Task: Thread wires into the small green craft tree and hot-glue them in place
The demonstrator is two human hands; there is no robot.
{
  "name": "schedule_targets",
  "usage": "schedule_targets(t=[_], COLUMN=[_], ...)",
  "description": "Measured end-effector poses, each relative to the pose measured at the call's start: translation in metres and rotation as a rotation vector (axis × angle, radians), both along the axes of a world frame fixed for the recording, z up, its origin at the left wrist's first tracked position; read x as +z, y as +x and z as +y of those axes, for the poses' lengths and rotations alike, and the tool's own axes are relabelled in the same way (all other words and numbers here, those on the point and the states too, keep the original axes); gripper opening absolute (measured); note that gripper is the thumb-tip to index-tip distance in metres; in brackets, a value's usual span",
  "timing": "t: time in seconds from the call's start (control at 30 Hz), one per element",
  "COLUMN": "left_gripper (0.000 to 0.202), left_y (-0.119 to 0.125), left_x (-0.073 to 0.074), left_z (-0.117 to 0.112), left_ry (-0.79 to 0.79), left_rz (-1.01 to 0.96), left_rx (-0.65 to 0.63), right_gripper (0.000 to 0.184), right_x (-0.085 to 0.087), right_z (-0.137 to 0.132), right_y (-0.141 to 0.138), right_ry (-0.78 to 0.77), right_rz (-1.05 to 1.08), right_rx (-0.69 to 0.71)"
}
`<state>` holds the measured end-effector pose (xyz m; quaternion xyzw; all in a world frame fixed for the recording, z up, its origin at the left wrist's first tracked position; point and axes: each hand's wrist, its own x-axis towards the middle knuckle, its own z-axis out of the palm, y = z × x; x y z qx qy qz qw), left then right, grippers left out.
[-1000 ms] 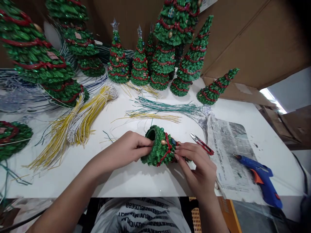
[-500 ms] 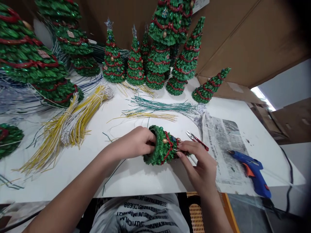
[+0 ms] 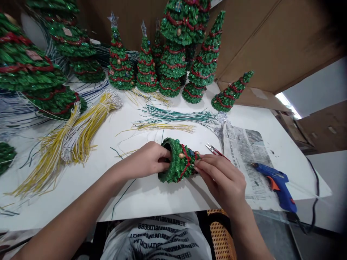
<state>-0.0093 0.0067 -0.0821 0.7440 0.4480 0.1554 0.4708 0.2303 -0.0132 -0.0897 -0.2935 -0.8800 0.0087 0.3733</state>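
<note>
Left grip [image 3: 148, 160] is clamped round the hollow base of the small tree [image 3: 177, 160]. Right grip [image 3: 223, 180] pinches its red trim with the fingertips. Since a second ago the left fingers have slid from flank to base rim, and the tree has barely shifted (so the work carries on in place). It lies on its side on the tabletop [image 3: 151, 196] near the front edge, with green scales, a red garland and a gold bead. Scissors [image 3: 215, 149] lie just beside it.
</note>
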Motion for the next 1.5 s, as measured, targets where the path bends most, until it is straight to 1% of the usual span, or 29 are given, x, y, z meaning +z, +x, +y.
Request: schedule_targets(t=[0.17,0.3,0.53,0.9,1.13,1.27,1.33,1.37,1.4,1.43,1.47,1.5], left_gripper=[0.015,0.016,0.018,0.022,0.021,0.021,0.022,0.022,0.022,0.021,0.02,0.02], left_y=[-0.002,-0.002,-0.002,-0.002,0.001,0.003,0.003,0.004,0.004,0.004,0.004,0.004], left_x=[-0.003,-0.007,-0.013,-0.016,-0.022,-0.024,-0.023,-0.022,-0.021,-0.021,-0.02,-0.02], left_z=[-0.001,-0.002,-0.001,0.0,0.001,0.001,0.0,-0.001,-0.001,-0.002,-0.002,-0.002], left_ry=[0.021,0.024,-0.001,-0.036,-0.035,-0.034,-0.032,-0.031,-0.028,-0.026,-0.023,-0.021], left_rz=[-0.009,-0.025,-0.044,-0.069,-0.068,-0.059,-0.056,-0.056,-0.056,-0.056,-0.057,-0.058], left_rx=[-0.006,-0.004,0.001,-0.002,0.037,0.05,0.061,0.067,0.074,0.08,0.084,0.088], right_gripper=[0.021,0.02,0.019,0.017,0.016,0.017,0.02,0.025,0.03,0.035,0.035,0.035], right_x=[0.004,0.009,0.01,0.015,0.016,0.018,0.019,0.019,0.017,0.014,0.01,0.005], right_z=[0.009,0.014,0.013,0.013,0.014,0.012,0.009,0.007,0.005,0.002,0.0,-0.002], right_y=[0.007,0.011,0.011,0.009,0.008,0.004,0.007,0.012,0.02,0.031,0.045,0.061], right_ry=[0.099,0.139,0.087,0.108,0.086,0.06,0.025,0.0,-0.025,-0.05,-0.088,-0.099], right_rz=[-0.161,-0.248,-0.232,-0.296,-0.321,-0.274,-0.221,-0.196,-0.17,-0.148,-0.114,-0.057], right_rx=[0.106,0.14,0.146,0.144,0.131,0.133,0.124,0.095,0.037,-0.056,-0.206,-0.393])
